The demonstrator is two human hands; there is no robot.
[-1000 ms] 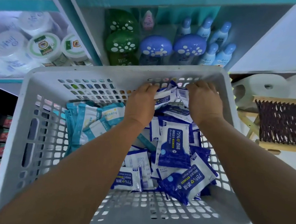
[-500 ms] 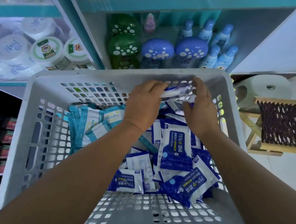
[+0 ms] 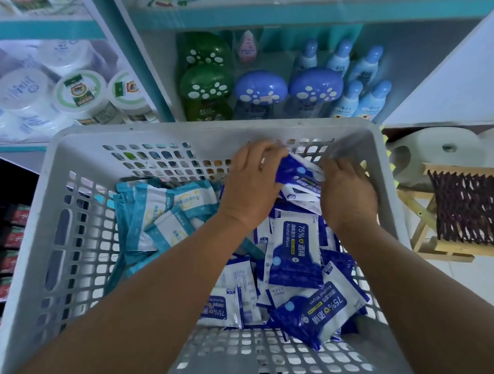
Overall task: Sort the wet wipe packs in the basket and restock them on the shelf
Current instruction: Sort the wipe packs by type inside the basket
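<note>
We find both hands at the far end of the grey basket [image 3: 52,227], working one dark-blue wipe pack [image 3: 297,174] just above the loose heap of blue alcohol-wipe packs [image 3: 296,253]. A second group, the teal packs [image 3: 158,211], lies stacked along the basket's left side, apart from the blue ones.

Handling, in our judgement: packs are soft film pouches, light, slightly springy, w/ a slick printed skin. They bend rather than crack, so no fragility concern, but a loose grasp will let one slide out. Best hold is across the flat faces or at the crimped end seams; gathering several at once needs both hands squaring the edges.

Pose: left hand [image 3: 252,184] reaches in palm down, fingers curled over the pack's left edge, wrist roughly level. Right hand [image 3: 346,191] comes from the other side, fingers bent round the pack's right edge; fingertips are blurred, so exact contact is approx. Both forearms extend straight over the basket. Shelf [image 3: 256,26] beyond holds bottles [image 3: 357,79] and mushroom-shaped containers [image 3: 259,90].
</note>
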